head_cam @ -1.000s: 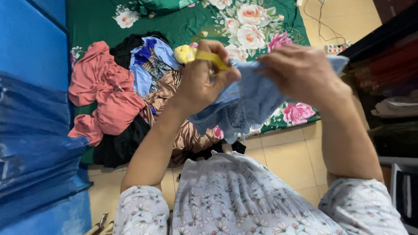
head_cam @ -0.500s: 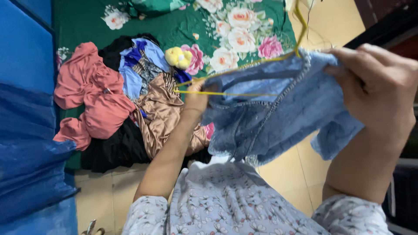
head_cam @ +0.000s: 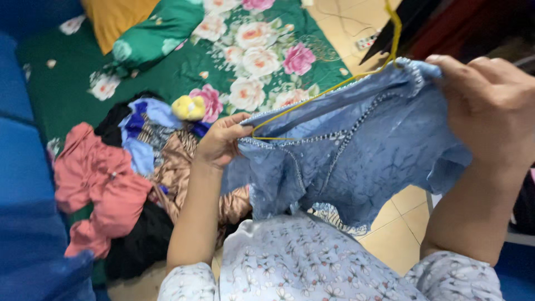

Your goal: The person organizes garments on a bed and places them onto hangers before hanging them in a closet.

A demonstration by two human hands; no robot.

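Left hand (head_cam: 220, 142): pinching the blue garment (head_cam: 356, 150) at one shoulder, over the yellow hanger (head_cam: 334, 89).
Right hand (head_cam: 490, 106): gripping the other shoulder, holding it in the air above the lap.
Risk: the thin hanger end may be slipping out of the neckline; then the garment is dropping on the clothes pile (head_cam: 128, 189).

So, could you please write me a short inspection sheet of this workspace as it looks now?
Surface: green floral bedsheet beside a tiled floor.
Job's things: blue garment hung on a yellow wire hanger.
Clutter: heap of clothes with a pink garment; yellow soft item.
Grippers: left hand pinches the garment's edge; right hand grips its other end.
Cables: power strip, blurred.
Surroundings: green pillow, blue wall.
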